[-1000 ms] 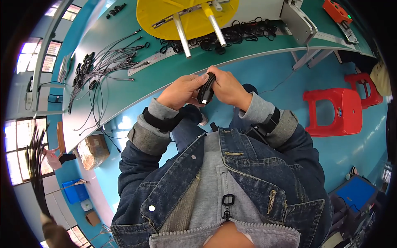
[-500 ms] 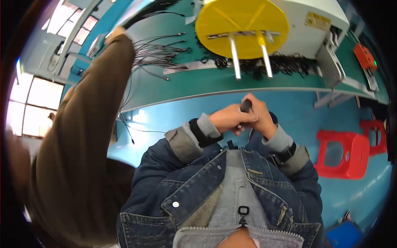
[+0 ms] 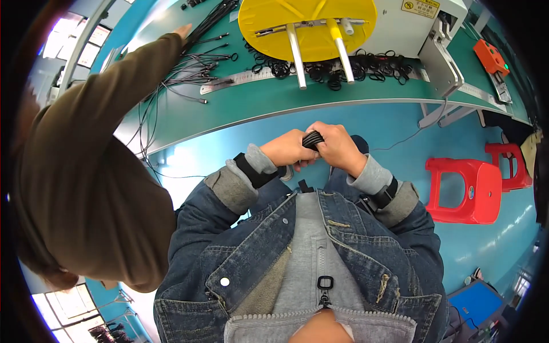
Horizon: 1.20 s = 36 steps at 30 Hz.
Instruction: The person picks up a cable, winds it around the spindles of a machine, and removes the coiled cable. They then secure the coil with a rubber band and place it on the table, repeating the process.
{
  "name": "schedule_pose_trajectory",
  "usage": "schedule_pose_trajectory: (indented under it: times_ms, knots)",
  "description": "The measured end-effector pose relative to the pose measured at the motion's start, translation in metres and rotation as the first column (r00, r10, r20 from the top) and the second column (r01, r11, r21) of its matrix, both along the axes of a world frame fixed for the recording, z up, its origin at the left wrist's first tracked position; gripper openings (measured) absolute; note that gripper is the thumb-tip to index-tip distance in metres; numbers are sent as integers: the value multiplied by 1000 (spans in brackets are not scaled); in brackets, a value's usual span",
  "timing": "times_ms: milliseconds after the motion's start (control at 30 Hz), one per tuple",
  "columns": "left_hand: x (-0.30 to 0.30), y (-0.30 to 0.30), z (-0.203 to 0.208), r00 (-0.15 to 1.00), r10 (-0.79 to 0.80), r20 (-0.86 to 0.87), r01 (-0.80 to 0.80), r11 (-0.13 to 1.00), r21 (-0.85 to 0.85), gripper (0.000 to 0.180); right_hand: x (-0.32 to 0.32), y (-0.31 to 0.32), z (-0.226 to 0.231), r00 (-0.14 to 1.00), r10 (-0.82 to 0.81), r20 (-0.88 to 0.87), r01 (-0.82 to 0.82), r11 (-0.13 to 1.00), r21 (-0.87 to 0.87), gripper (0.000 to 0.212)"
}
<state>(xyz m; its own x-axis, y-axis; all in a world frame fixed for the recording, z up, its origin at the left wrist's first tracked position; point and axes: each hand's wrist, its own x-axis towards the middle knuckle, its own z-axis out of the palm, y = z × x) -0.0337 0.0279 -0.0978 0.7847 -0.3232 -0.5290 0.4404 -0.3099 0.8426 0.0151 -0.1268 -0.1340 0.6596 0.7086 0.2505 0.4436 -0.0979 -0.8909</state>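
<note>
A black coiled cable bundle (image 3: 312, 139) is gripped between my two hands, in front of my body and just off the table's near edge. My left hand (image 3: 287, 150) closes on the bundle from the left. From the right, my right hand (image 3: 338, 146) wraps its fingers round it. Most of the coil is hidden by my fingers. Beyond my hands stands a yellow disc (image 3: 309, 43) with two metal rods (image 3: 296, 57) pointing toward me, on a pale machine (image 3: 394, 34).
Many black rings (image 3: 377, 67) lie along a steel ruler (image 3: 243, 79) on the green table (image 3: 229, 114). Loose cables (image 3: 186, 71) spread at the left, where a co-worker's brown sleeve (image 3: 114, 80) reaches across. Red stools (image 3: 469, 191) and an orange device (image 3: 490, 57) are on the right.
My hands have turned the bundle, so its stacked cable loops now show. The co-worker's arm has shifted left and its hand is at the cables. The whole view has shifted slightly.
</note>
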Motion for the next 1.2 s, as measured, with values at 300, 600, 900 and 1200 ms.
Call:
schedule_pose_trajectory:
  times_ms: [300,600,900,1200]
  knots:
    - [-8,-11,-8,993,82,80,-80,996,-30,12,-8,2,-8,929,-82,360,170,960,-221,18]
    - [4,-8,-6,1000,-24,4,24,1000,19,20,-1,-10,-5,929,-65,364,141,973,-184,25]
    - [-4,-14,7,906,316,-282,-420,756,-502,22,-17,-18,29,859,-44,510,67,997,-28,84]
    - [-1,-15,-7,956,266,-124,-291,812,-506,33,-13,-8,11,946,-39,323,27,999,44,84]
